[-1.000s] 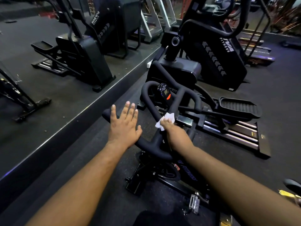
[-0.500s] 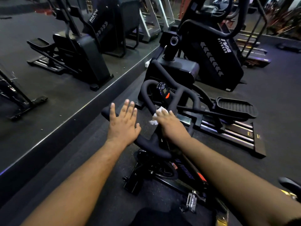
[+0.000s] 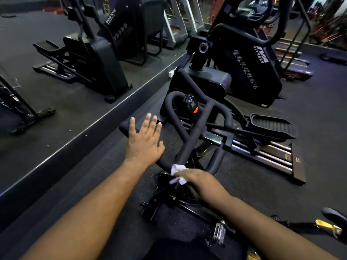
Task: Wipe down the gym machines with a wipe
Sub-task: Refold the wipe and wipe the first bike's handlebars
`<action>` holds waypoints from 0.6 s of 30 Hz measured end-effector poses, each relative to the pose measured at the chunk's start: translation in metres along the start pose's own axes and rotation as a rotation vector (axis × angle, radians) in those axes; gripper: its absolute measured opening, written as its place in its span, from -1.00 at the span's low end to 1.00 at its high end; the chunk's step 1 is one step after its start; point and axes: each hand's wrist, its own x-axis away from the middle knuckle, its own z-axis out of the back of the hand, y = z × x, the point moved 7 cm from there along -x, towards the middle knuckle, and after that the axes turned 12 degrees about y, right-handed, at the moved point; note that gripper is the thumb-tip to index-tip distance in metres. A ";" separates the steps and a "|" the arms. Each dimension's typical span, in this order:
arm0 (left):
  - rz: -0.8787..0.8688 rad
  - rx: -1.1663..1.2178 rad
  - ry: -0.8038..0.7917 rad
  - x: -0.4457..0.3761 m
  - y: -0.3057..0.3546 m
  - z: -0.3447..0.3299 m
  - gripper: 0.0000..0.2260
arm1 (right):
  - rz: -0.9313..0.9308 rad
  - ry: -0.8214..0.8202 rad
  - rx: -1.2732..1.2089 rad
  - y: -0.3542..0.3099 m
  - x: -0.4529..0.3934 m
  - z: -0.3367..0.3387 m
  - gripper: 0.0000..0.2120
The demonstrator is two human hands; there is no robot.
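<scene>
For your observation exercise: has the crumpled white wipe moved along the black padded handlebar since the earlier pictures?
Yes. The crumpled white wipe, under the right hand, has slid back toward the person, away from the round black console, down to the black padded handlebar's near bend.

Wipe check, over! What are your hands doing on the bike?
Left hand flat and open on the handlebar. Right hand presses the wipe on the near bar. Nothing in the way.

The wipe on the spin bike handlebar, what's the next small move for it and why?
Probably slide the right hand with the white wipe leftward along the handlebar toward the left hand. The wipe sits at the bar's near centre bend, and the left hand rests flat and open on the left end, steadying it.
</scene>
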 end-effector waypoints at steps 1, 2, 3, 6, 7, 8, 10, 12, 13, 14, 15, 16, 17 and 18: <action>0.001 -0.005 -0.003 0.000 0.000 0.000 -0.39 | 0.006 0.064 0.012 0.001 -0.004 0.009 -0.72; 0.001 -0.006 -0.004 0.000 -0.001 0.000 -0.39 | 0.016 0.110 0.047 0.004 -0.007 0.013 -0.72; 0.000 -0.004 -0.002 0.000 0.000 0.001 -0.39 | 0.026 0.121 0.094 0.009 -0.009 0.011 -0.69; -0.002 0.001 0.000 0.002 0.002 0.002 -0.40 | 0.096 -0.002 0.247 0.021 -0.001 -0.025 -0.53; -0.003 0.000 0.001 0.002 0.001 0.002 -0.39 | 0.127 -0.025 0.293 0.023 0.008 -0.034 -0.48; -0.006 -0.001 0.002 0.003 0.001 0.001 -0.39 | 0.144 -0.015 0.322 0.024 0.016 -0.036 -0.46; -0.007 0.000 0.006 0.003 0.000 0.000 -0.39 | 0.167 0.038 0.366 0.027 0.032 -0.027 -0.47; -0.011 0.002 0.003 0.003 0.000 0.000 -0.39 | 0.188 0.067 0.428 0.038 0.045 -0.015 -0.45; -0.012 0.003 0.004 0.004 0.000 0.000 -0.39 | 0.193 0.064 0.461 0.044 0.048 -0.008 -0.41; -0.013 0.002 0.004 0.004 0.001 0.000 -0.39 | 0.191 0.052 0.493 0.051 0.050 -0.001 -0.39; -0.014 0.003 0.001 0.004 0.001 0.000 -0.39 | 0.188 0.037 0.515 0.055 0.049 0.004 -0.43; -0.014 0.008 -0.004 0.004 0.000 0.001 -0.39 | 0.190 0.023 0.523 0.057 0.047 0.007 -0.50; -0.014 0.013 -0.006 0.003 0.000 0.001 -0.39 | 0.187 0.025 0.525 0.057 0.044 0.010 -0.55; -0.012 0.018 -0.007 0.003 0.000 0.001 -0.39 | 0.181 0.037 0.512 0.055 0.042 0.012 -0.59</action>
